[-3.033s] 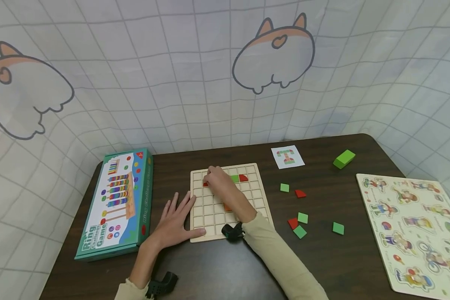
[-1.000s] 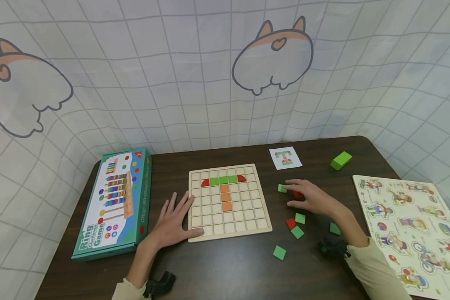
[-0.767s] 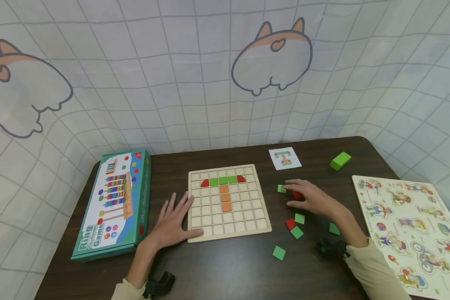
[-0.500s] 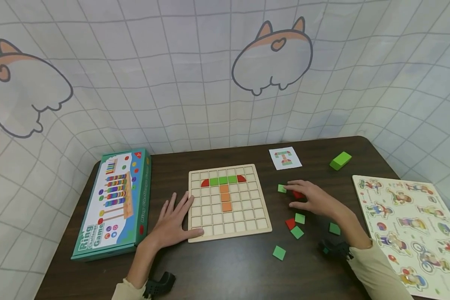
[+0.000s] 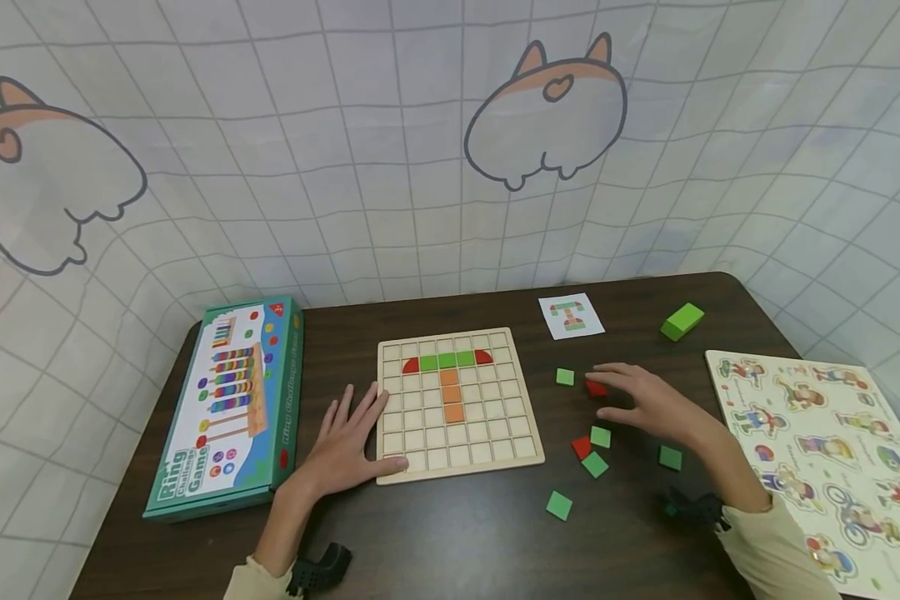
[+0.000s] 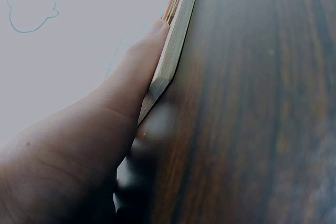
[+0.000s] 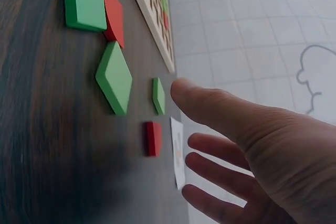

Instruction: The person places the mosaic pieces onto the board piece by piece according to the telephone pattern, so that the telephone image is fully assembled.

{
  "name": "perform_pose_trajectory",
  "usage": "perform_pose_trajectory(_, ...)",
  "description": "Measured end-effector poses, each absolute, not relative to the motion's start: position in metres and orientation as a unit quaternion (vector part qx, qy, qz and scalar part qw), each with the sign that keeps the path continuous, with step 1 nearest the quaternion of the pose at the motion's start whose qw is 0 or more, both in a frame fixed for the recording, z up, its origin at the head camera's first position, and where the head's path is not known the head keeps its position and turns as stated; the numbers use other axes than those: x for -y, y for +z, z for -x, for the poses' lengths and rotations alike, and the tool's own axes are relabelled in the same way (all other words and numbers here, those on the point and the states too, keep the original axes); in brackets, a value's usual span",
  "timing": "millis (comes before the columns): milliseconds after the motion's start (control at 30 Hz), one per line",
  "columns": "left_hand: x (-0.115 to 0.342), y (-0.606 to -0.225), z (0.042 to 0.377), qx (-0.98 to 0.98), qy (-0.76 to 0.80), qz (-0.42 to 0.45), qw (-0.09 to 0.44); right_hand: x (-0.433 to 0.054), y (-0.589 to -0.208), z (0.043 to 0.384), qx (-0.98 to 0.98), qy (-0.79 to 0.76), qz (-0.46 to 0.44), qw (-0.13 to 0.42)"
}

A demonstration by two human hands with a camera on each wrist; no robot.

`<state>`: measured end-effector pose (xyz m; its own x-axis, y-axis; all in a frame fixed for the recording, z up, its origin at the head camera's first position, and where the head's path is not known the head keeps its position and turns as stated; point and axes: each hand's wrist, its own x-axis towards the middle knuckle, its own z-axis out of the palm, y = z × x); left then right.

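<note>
My left hand lies with fingers spread by the wooden grid board, its thumb resting on the near left corner. On the board, a row of green squares has a red quarter-round tile at each end. Orange squares run down from the row's middle. Right of the board, my right hand hovers with fingers apart and nothing between them. Its fingertips are nearest a red tile, which they partly cover. A green square tile lies just left of that.
Loose green tiles and another red tile lie nearer. At the back are a patterned card and a green block. A boxed game stands left; a picture puzzle board lies right, under my right sleeve.
Since 3 seconds ago, my right hand has left the board for the loose tiles on the right. Over the last half second it drew slightly right, off the green tile. My left hand stays put.
</note>
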<state>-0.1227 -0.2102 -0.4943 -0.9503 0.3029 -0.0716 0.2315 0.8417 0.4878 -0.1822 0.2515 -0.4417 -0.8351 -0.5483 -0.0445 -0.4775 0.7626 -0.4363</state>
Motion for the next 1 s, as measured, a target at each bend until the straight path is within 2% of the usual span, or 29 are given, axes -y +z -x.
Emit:
perform_pose_trajectory(433,0.210,-0.493,0.123,-0.957,0.244,-0.139,0.075,-0.272,-0.439,0.167,-0.921,-0.220,0.311,0.080)
perform_pose_trajectory(833,0.210,-0.496,0.123,-0.957,0.245,-0.142,0.067,-0.253,-0.435,0.154,-0.906,-0.218,0.344,0.113)
perform_pose_trajectory(1000,0.210,-0.497,0.123,-0.957,0.242,-0.143,0.067,-0.247,-0.436,0.150,-0.903,-0.209,0.359,0.109)
